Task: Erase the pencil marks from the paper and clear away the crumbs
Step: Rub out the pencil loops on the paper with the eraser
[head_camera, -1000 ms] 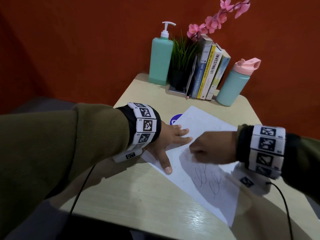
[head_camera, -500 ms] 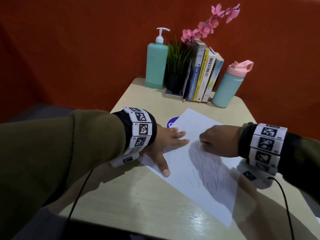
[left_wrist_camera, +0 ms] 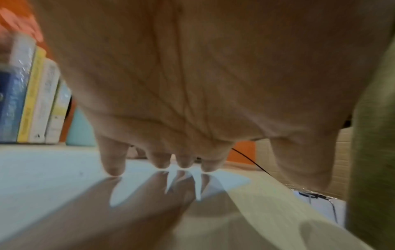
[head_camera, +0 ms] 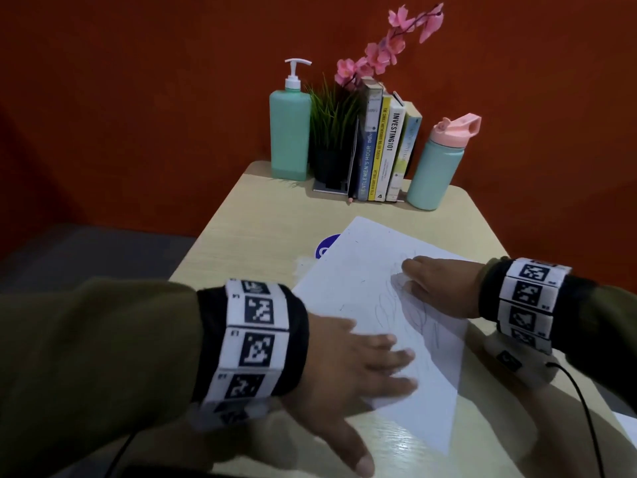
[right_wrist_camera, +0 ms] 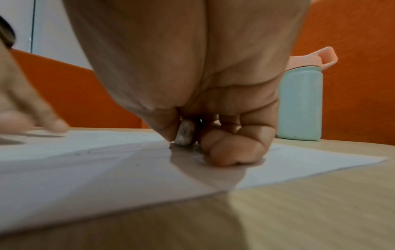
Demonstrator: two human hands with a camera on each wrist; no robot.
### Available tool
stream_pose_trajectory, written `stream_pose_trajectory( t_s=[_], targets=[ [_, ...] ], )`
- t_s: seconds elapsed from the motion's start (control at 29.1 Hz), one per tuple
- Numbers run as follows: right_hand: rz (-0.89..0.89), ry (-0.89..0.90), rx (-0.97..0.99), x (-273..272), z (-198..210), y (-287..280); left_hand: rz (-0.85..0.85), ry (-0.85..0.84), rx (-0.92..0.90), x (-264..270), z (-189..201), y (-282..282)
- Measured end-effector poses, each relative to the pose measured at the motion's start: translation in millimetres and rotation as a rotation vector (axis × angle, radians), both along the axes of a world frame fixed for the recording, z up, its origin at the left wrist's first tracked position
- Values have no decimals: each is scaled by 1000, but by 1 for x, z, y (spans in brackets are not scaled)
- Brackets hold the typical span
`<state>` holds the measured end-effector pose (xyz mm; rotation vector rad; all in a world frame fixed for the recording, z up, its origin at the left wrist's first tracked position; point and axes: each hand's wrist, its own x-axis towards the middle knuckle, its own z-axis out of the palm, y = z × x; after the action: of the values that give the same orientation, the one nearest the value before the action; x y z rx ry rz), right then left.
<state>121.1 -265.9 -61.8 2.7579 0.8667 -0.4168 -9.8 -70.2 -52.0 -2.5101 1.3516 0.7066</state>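
The paper [head_camera: 375, 305] lies flat on the table [head_camera: 262, 222], its near part under both hands. The left hand [head_camera: 348, 370] presses it with straight, spread fingers. The right hand [head_camera: 437, 288], on the pencil marks [head_camera: 406, 315], pinches a grey-smudged eraser [right_wrist_camera: 184, 133] in curled fingers, its end touching the paper.

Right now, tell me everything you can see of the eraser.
The eraser is a small, pale block, smudged grey with graphite on its lower end. It stands nearly upright, its tip on the paper, pinched between thumb and curled fingers of the right hand. Only its near face shows; the head view hides it.
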Motion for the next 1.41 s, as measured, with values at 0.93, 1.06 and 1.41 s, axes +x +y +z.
stream_pose_trajectory(
  t_s=[0.93, 1.06, 1.41],
  targets=[
    [29, 12, 10, 0, 1, 0, 528, -93, 93, 32, -19, 36],
    [36, -1, -8, 1, 5, 1, 459, -54, 86, 47, -12, 40],
    [426, 144, 316, -44, 30, 40, 333, -54, 115, 87, -14, 40]
  ],
)
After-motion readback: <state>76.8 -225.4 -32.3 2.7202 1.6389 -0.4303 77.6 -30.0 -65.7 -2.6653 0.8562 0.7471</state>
